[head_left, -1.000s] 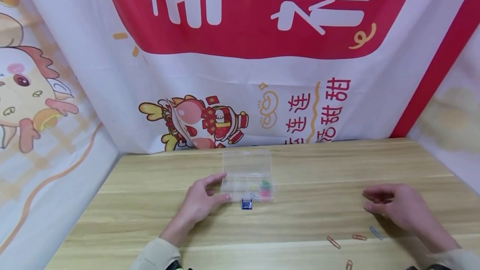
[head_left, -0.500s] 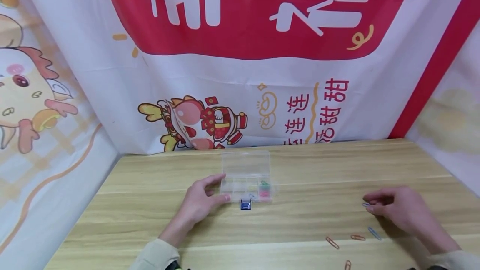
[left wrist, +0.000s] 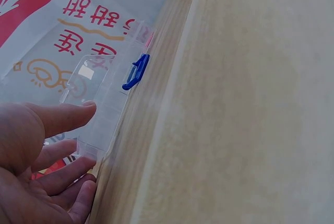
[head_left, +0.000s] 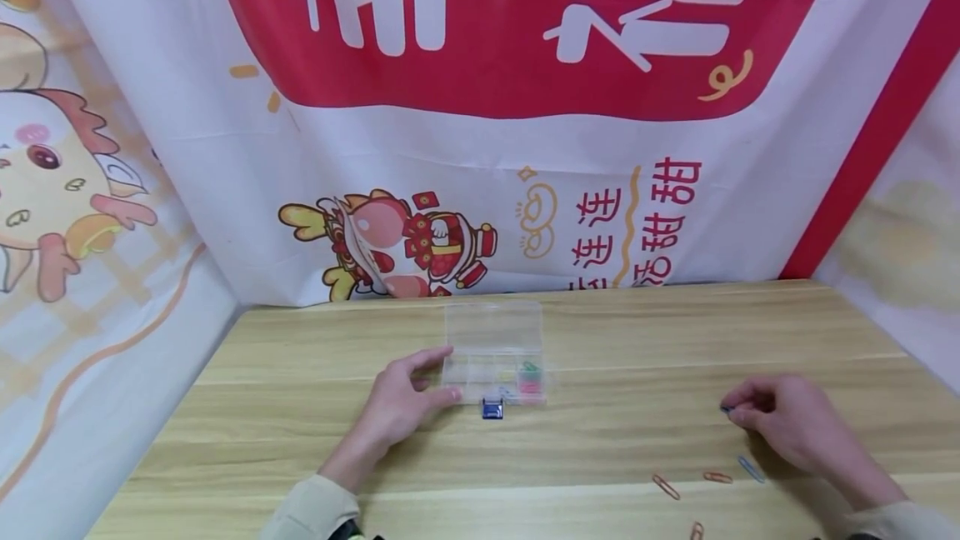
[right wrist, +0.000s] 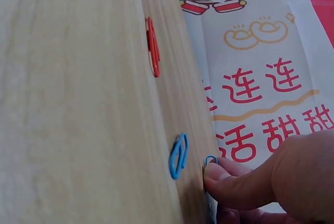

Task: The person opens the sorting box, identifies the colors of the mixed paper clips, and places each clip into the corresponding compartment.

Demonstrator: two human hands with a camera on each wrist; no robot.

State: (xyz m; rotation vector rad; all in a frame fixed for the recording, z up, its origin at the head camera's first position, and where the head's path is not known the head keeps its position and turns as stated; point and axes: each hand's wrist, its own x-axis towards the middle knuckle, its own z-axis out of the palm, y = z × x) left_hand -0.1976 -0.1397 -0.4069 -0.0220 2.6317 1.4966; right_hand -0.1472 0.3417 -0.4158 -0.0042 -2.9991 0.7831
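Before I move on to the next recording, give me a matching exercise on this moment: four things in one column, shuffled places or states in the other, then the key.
1. Left hand
2. Right hand
3. Blue latch
4. Red paper clips

A. lying loose on the table
B. pinching a blue paper clip
C. fitted to the near side of the clear box
D. thumb and fingers at the box's left end

Pairs: 1-D, 2-B, 3-C, 4-A
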